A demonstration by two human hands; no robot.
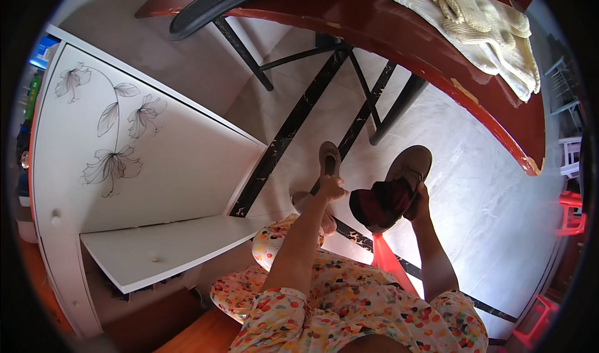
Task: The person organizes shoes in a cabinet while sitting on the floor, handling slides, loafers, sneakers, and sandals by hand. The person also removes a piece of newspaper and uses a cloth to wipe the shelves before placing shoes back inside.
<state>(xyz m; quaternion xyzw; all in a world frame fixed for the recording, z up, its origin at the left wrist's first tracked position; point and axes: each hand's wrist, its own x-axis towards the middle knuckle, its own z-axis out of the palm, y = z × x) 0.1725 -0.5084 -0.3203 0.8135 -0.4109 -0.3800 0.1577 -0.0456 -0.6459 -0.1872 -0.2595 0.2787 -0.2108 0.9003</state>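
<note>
My right hand (420,202) grips the heel end of a brown shoe (412,163), its thumb along the shoe's side. A dark cloth with a red pattern (386,202) lies against this shoe; whether it is inside the opening I cannot tell. To the left, my left hand (333,189) is at the heel end of a second brown shoe (329,159), fingers partly bent; its hold on the shoe is unclear. My bare foot (329,224) shows below the left forearm. Something red and smooth (390,262) hangs below the patterned cloth.
A dark red table (421,49) with a chipped edge bears pale knitted gloves (486,35). Beneath it stand black metal legs (365,84). At left, a white shoe cabinet (187,166) has a flap (178,245) tilted out. Red stools (571,213) are at the far right.
</note>
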